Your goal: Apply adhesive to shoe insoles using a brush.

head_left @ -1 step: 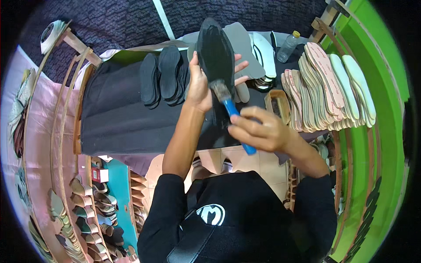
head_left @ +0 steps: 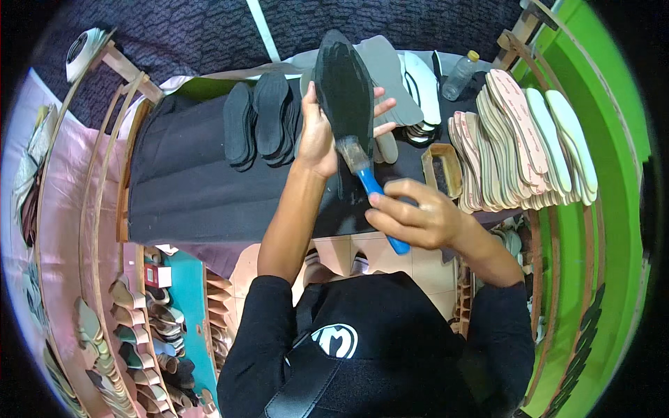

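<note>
My left hand supports a black insole from behind, thumb along its left edge and fingertips showing past its right edge. The insole's upward face looks partly wet and shiny. In my right hand is a paintbrush, gripped by its blue handle. Its bristles press on the lower part of the insole, near the heel of my left hand. Beyond my left hand lie two stacks of black insoles, side by side on the dark cloth-covered table.
Right of the brush stands a tan rectangular container with something dark inside. Past it are rows of beige insoles and white ones. A clear bottle with a yellow cap stands behind. Racks of shoe parts are at lower left.
The brush and my right hand have shifted slightly down toward me along the insole. My left hand keeps the insole in nearly the same place.
</note>
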Action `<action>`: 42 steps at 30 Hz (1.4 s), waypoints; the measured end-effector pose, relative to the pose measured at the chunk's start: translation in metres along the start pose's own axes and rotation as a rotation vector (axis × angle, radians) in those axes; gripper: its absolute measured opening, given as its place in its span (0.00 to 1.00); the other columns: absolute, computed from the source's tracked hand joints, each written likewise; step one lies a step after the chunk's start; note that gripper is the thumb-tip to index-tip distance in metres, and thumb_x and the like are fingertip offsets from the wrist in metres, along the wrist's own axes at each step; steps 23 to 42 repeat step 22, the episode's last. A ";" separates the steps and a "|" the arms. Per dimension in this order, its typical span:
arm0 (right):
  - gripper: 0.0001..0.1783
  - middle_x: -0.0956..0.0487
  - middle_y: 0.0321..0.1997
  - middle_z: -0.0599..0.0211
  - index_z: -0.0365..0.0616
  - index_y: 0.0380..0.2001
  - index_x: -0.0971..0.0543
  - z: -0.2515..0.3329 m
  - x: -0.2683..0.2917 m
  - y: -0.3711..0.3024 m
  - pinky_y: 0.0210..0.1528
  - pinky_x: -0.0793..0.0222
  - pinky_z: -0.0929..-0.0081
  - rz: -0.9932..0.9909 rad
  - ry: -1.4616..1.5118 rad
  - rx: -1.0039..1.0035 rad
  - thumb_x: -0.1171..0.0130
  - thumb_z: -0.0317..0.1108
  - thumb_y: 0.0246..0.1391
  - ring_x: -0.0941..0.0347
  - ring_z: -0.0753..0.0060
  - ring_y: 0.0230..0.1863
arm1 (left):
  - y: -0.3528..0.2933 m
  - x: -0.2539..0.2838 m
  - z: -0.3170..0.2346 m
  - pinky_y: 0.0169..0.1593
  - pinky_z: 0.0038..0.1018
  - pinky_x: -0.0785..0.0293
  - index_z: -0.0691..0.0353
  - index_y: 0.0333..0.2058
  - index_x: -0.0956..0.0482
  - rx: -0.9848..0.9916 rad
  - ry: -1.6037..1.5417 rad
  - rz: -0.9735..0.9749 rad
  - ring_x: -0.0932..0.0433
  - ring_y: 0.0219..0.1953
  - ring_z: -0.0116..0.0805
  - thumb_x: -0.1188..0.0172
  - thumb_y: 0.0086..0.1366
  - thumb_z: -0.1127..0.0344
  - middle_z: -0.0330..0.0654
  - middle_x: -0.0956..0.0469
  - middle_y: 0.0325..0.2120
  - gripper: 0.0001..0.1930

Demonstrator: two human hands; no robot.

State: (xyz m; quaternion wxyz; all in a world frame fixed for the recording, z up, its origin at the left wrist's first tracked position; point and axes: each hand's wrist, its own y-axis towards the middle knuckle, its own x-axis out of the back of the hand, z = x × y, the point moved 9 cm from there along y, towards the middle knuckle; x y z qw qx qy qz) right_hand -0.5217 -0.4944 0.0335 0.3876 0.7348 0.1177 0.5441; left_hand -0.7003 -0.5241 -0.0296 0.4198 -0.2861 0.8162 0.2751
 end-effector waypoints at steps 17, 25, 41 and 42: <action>0.18 0.22 0.38 0.56 0.33 0.40 0.20 -0.009 0.021 -0.015 0.35 0.24 0.65 -0.112 0.306 -0.216 0.34 0.23 0.40 0.23 0.55 0.34 | -0.016 0.008 0.007 0.60 0.61 0.33 0.61 0.64 0.40 0.048 0.013 -0.009 0.35 0.61 0.61 0.75 0.70 0.32 0.57 0.32 0.57 0.41; 0.17 0.22 0.43 0.56 0.37 0.42 0.20 -0.042 0.055 0.003 0.36 0.25 0.64 -0.287 0.071 -0.185 0.34 0.21 0.45 0.22 0.55 0.37 | -0.019 0.004 0.016 0.60 0.69 0.41 0.55 0.67 0.44 0.092 0.011 0.066 0.42 0.66 0.60 0.71 0.68 0.30 0.58 0.39 0.62 0.41; 0.17 0.22 0.43 0.56 0.37 0.42 0.20 -0.042 0.055 0.003 0.36 0.25 0.64 -0.287 0.071 -0.185 0.34 0.21 0.45 0.22 0.55 0.37 | -0.019 0.004 0.016 0.60 0.69 0.41 0.55 0.67 0.44 0.092 0.011 0.066 0.42 0.66 0.60 0.71 0.68 0.30 0.58 0.39 0.62 0.41; 0.17 0.22 0.43 0.56 0.37 0.42 0.20 -0.042 0.055 0.003 0.36 0.25 0.64 -0.287 0.071 -0.185 0.34 0.21 0.45 0.22 0.55 0.37 | -0.019 0.004 0.016 0.60 0.69 0.41 0.55 0.67 0.44 0.092 0.011 0.066 0.42 0.66 0.60 0.71 0.68 0.30 0.58 0.39 0.62 0.41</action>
